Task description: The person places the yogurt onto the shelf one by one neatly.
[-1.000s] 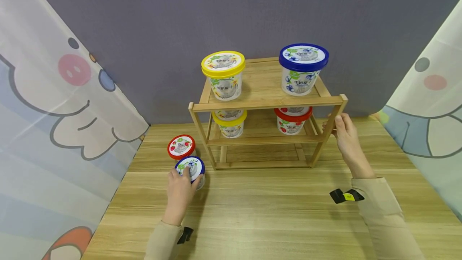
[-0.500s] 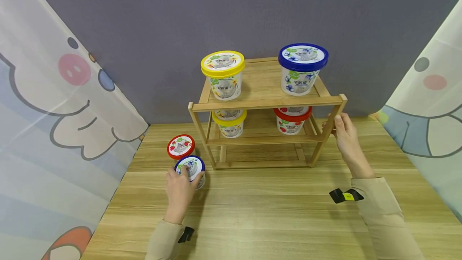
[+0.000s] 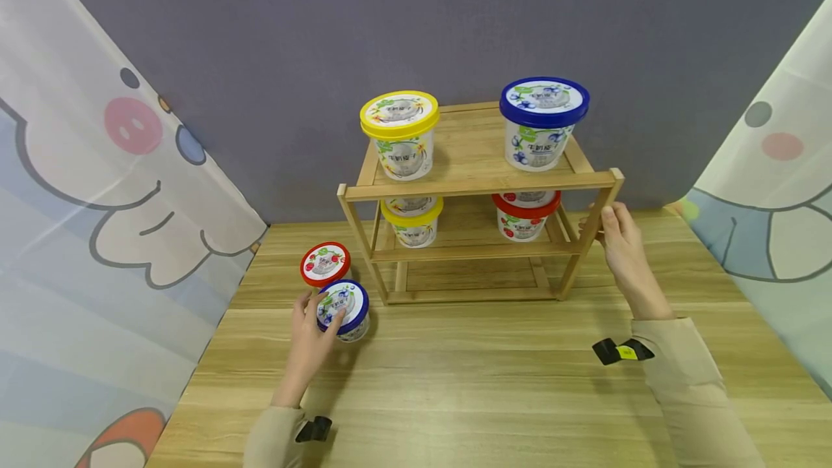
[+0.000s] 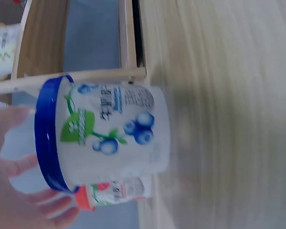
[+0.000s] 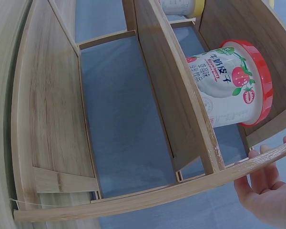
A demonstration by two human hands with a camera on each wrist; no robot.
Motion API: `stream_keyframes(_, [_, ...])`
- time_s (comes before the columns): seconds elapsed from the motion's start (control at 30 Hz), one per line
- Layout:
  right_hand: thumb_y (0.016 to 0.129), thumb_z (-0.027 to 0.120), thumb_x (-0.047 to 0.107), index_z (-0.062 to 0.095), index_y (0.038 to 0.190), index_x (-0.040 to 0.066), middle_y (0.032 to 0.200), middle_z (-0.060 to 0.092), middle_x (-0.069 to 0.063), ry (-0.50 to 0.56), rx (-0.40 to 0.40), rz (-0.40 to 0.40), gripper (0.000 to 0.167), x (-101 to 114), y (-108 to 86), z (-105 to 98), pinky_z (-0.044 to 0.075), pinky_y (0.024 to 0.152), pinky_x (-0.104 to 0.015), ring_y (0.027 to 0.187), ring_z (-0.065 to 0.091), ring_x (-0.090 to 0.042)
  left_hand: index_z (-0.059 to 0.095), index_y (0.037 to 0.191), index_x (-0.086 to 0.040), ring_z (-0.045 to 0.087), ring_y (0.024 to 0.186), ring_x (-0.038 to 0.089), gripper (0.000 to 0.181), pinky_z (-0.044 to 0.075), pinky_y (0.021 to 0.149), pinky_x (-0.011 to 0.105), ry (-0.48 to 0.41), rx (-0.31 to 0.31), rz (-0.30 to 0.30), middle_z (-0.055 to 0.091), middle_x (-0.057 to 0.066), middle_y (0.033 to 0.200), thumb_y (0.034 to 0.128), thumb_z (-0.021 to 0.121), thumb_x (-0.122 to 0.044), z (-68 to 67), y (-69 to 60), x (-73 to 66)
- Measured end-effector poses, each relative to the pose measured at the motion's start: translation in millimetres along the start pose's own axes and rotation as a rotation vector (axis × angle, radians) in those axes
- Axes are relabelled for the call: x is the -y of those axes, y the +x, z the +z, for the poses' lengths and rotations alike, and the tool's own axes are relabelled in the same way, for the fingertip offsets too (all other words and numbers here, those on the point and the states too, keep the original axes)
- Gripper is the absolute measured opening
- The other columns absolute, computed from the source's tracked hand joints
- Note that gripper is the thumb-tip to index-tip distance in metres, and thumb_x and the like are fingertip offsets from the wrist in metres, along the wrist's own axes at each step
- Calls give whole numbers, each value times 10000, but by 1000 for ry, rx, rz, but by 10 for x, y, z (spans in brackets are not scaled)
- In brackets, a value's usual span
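Observation:
A blue-lidded tub with blueberries on it stands upright on the table, left of the wooden rack. My left hand is at the tub's near left side, fingers spread and loosely bent around the lid's edge. In the left wrist view the fingers are beside the blue lid, not clasping it. Just behind stands a red-lidded strawberry tub, partly hidden. My right hand grips the rack's right front post; in the right wrist view its fingertips wrap behind that post.
On the rack's top shelf stand a yellow-lidded tub and another blue-lidded tub. Its middle shelf holds a second yellow-lidded tub and a second red-lidded tub. A grey wall rises behind; patterned curtains flank the table.
My left hand has loosened from the blue-lidded tub and drawn slightly left and back, uncovering more of the lid. The tub stays in place. My right hand keeps its grip on the post.

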State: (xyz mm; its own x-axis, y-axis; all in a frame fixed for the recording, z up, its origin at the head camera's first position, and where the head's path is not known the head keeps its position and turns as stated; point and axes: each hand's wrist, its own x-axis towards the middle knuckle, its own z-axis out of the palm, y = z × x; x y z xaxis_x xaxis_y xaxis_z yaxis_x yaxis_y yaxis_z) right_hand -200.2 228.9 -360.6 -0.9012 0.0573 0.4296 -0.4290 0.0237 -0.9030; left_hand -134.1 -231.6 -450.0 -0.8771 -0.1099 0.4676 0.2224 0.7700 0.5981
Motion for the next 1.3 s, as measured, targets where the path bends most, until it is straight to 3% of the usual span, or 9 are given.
stream_keyframes(0.2, [950,334,264,481,1060,164,950,502,17,-18,1,2,209,-5,1,-6,402,761,-123,835,538,-58,408,1208,60,259,1183,450,514,266,922,595,-114,118,-96,243,315,1274,793,655,-118,-52,-24,86])
stream_keyframes(0.47, [950,336,269,481,1056,173,944,504,-43,-30,-3,9,204,-13,7,-7,403,759,-120,834,538,-46,309,1261,100,260,1190,443,655,223,956,582,-172,132,-82,257,322,1267,757,678,-98,-9,-59,144])
stream_keyframes(0.6, [952,335,251,482,1053,186,944,512,-16,-20,-7,8,190,-3,5,-5,400,758,-124,837,537,-54,249,1301,82,244,1204,430,733,213,965,577,-194,176,-119,215,298,1307,756,689,-132,8,-66,161])
stream_keyframes(0.83, [954,328,255,477,1077,133,959,512,40,-36,-1,3,227,-14,5,-8,400,757,-126,840,539,-52,204,1340,40,231,1210,396,859,202,967,569,-255,185,-184,180,269,1335,700,743,-152,42,-90,177])
stream_keyframes(1.0, [954,320,274,470,1064,178,952,506,14,-55,3,7,209,-20,0,-19,397,761,-121,839,536,-50,190,1358,7,223,1223,375,895,203,974,558,-256,204,-210,166,252,1356,690,756,-179,56,-102,178])
stream_keyframes(1.3, [956,319,268,477,1057,194,960,508,55,-62,0,11,201,-1,1,-11,394,761,-128,844,532,-56,203,1368,-16,235,1217,369,907,200,983,539,-275,181,-237,193,259,1346,673,766,-170,98,-123,187])
